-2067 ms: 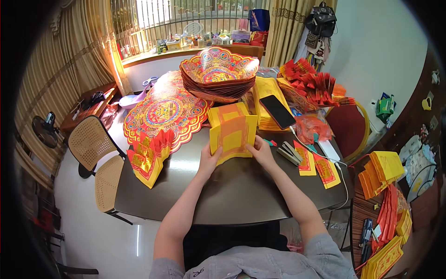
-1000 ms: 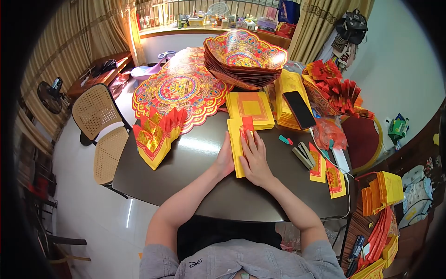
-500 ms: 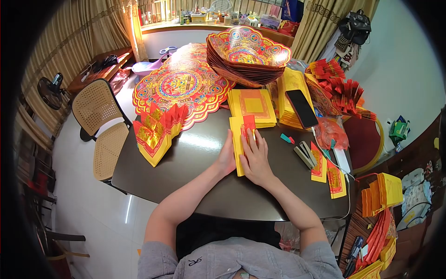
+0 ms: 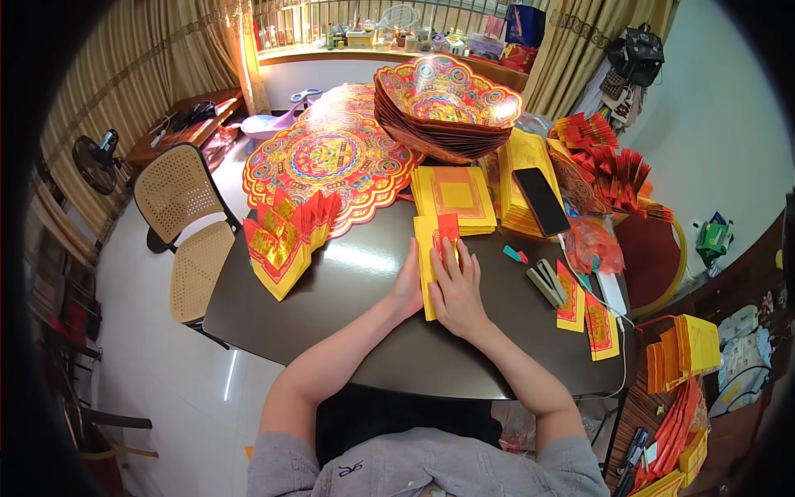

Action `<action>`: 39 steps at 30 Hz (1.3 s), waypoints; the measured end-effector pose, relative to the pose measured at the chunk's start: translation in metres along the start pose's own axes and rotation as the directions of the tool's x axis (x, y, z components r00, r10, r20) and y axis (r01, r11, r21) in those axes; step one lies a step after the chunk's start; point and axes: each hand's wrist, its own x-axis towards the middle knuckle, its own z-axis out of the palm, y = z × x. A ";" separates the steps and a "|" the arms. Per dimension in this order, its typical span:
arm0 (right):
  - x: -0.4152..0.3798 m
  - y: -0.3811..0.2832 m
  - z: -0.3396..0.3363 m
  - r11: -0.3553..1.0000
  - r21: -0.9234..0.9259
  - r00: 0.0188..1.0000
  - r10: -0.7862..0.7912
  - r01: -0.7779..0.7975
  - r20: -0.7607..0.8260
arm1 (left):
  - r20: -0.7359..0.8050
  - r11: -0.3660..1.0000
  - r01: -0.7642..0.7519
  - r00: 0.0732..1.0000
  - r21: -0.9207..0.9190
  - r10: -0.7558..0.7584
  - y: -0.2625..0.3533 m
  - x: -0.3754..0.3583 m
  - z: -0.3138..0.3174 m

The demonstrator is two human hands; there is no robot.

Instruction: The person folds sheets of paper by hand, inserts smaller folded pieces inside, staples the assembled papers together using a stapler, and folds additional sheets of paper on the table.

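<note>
Both hands have come down from lifting the yellow sheets two seconds ago, and since the last half second they have barely shifted, pressing a folded paper (image 4: 430, 267) flat on the worktop (image 4: 348, 319). That paper, yellow with a red patch at its far end, lies near the middle of the worktop, directly under the right hand (image 4: 455, 286), whose fingers (image 4: 454, 253) are spread open and laid flat along it, gripping nothing. The left hand (image 4: 407, 286) rests against the paper's left edge; its fingers are partly hidden behind the paper, so whether they pinch it cannot be told. Just beyond the paper sits one stack (image 4: 455, 197) of yellow sheets, and to its right a second yellow stack with one phone (image 4: 539, 201) on top. One stapler (image 4: 546, 282) lies to the right of the hands, with two red-and-yellow slips (image 4: 585, 316) just beside it. One bundle of folded red-gold papers (image 4: 286, 240) stands to the left.
</note>
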 end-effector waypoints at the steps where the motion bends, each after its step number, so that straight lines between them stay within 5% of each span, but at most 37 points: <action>1: 0.000 0.000 0.000 1.000 -0.004 1.000 -0.003 0.003 -0.004 | 0.010 1.000 -0.002 1.000 -0.002 0.002 0.000 0.000 0.000; 14: -0.003 0.002 0.004 0.996 -0.079 0.998 -0.037 0.033 -0.051 | 0.009 1.000 -0.002 1.000 0.012 0.002 -0.002 0.001 -0.003; 19: -0.003 0.002 0.006 0.988 -0.142 0.994 -0.077 0.065 -0.082 | 0.175 0.998 -0.062 0.983 0.012 0.059 -0.003 0.001 -0.004; 23: -0.003 0.001 0.007 0.987 -0.146 0.991 -0.089 0.074 -0.100 | 0.067 0.882 -0.125 0.992 0.455 0.107 -0.002 -0.002 0.000; 29: -0.001 0.003 0.004 0.990 -0.056 0.978 -0.133 0.126 -0.157 | -0.010 0.887 -0.132 0.988 0.443 0.153 0.001 -0.004 -0.008; 33: -0.003 0.008 -0.001 0.925 0.377 0.924 0.096 0.055 -0.370 | -0.054 0.888 -0.095 0.990 0.449 0.133 0.001 -0.005 -0.011; 34: -0.004 0.009 -0.004 0.929 0.368 0.923 0.106 0.041 -0.370 | -0.048 0.894 -0.083 0.992 0.440 0.116 0.001 -0.006 -0.012; 38: 0.000 0.010 -0.009 0.428 0.893 0.911 0.409 -0.140 -0.054 | -0.034 0.909 -0.039 0.998 0.416 0.059 0.003 -0.009 -0.014; 39: 0.000 0.010 -0.009 0.429 0.892 0.908 0.416 -0.142 -0.056 | -0.032 0.911 -0.030 0.998 0.412 0.048 0.003 -0.010 -0.015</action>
